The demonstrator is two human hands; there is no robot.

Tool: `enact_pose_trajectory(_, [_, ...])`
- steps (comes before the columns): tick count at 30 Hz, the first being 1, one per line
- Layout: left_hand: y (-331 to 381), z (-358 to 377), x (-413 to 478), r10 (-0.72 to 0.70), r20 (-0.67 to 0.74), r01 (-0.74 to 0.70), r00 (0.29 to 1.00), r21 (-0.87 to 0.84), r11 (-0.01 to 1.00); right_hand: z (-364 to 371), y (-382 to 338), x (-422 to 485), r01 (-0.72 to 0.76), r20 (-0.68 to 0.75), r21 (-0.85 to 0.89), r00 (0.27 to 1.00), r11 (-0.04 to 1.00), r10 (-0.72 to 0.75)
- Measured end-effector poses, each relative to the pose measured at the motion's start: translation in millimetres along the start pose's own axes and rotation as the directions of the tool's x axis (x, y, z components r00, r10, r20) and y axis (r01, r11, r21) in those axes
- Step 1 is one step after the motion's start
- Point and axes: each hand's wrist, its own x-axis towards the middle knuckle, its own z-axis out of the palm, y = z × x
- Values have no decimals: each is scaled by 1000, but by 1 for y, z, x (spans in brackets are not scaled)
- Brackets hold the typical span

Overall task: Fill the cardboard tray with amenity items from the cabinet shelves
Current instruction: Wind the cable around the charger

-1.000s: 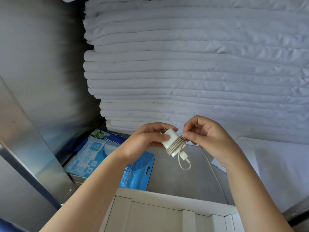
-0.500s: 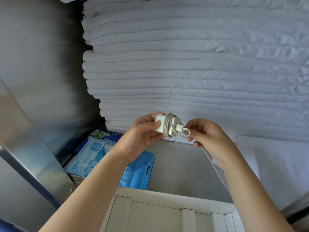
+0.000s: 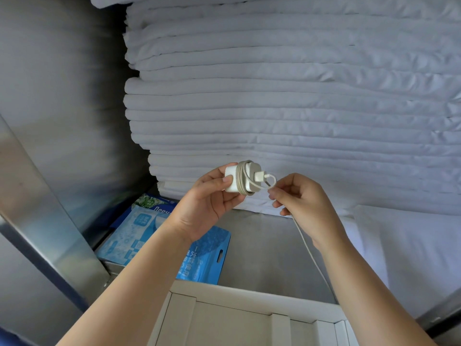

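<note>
My left hand (image 3: 208,203) grips a white charger plug (image 3: 243,177) with its white cable wound around it, held up above the steel shelf. My right hand (image 3: 303,204) pinches the loose run of the charger cable (image 3: 308,248) just right of the plug; the cable trails down past my right wrist. The cardboard tray (image 3: 249,299) sits below at the bottom edge, its dividers showing and the visible compartments bare.
A tall stack of folded white linen (image 3: 287,101) fills the shelf behind my hands. Blue packets (image 3: 139,233) lie at the shelf's left. More white cloth (image 3: 411,245) lies at the right. A steel cabinet wall (image 3: 57,121) closes the left side.
The plug has been lifted and turned from tilted down to sideways with the connector pointing right. My right hand moved from the wound cable to the loose end.
</note>
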Motion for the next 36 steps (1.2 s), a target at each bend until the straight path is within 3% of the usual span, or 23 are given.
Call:
enact_pose_trajectory(5, [-1, 0, 2, 47, -83, -50, 995, -34, 998, 7, 3, 0, 28, 45, -101, 999, 995, -24])
enact_pose_trajectory(11, [-4, -3, 6, 113, -278, -116, 954, 5, 993, 9, 2, -5, 83, 161, -287, 986, 954, -37])
enact_pose_trajectory(19, [-6, -3, 10, 224, -511, -94, 830, 267, 959, 8, -5, -15, 216, 185, -468, 972, 857, -143])
enact_pose_trajectory(27, [-9, -2, 8, 312, -484, -42, 818, 491, 870, 7, -12, -20, 386, 200, -506, 922, 771, -331])
enact_pose_trajectory(36, [-12, 3, 6, 352, -402, -15, 845, 641, 767, 8, -7, -16, 423, 154, -490, 903, 762, -402])
